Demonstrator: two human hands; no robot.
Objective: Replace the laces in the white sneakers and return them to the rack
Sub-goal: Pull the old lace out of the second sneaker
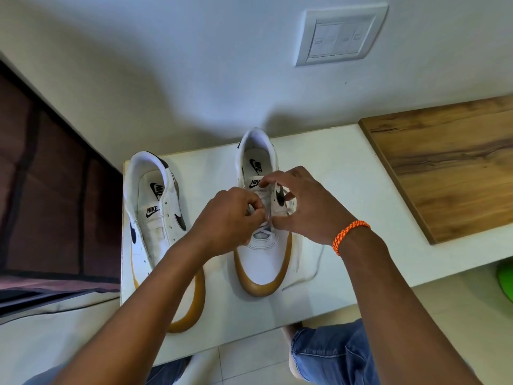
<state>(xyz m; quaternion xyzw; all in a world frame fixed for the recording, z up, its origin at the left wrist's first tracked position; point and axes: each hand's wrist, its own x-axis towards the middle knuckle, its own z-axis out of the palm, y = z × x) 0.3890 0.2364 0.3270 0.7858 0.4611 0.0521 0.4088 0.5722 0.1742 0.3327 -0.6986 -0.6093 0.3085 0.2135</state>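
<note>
So the person had both white sneakers sitting on a white table [333, 168], toes pointing back toward them. The left sneaker [155, 218] was by the table's left edge, its toe reaching the near edge, and no lace showed in its eyelets. The right sneaker [263, 259] sat just beside it, more toward the middle of the table, heel close to the far edge by the wall.

Both hands were over the right sneaker's tongue area. The left hand [227, 218] had its fingers curled in tight, pinching the white lace [262, 229] right at the eyelets. The right hand [302, 207] had its fingers bent round the sneaker's right eyelet flap, thumb down by the lace crossing, gripping the shoe's side. A couple of lace crossings were already in at the toe end of the eyelets. One loose end of the lace trailed off to the right of the shoe across the table toward its near edge.

There was an orange braided wristband [350, 234] on the right wrist, and a wooden board [449, 168] lay on the table's right side, well apart from the shoes.
</note>
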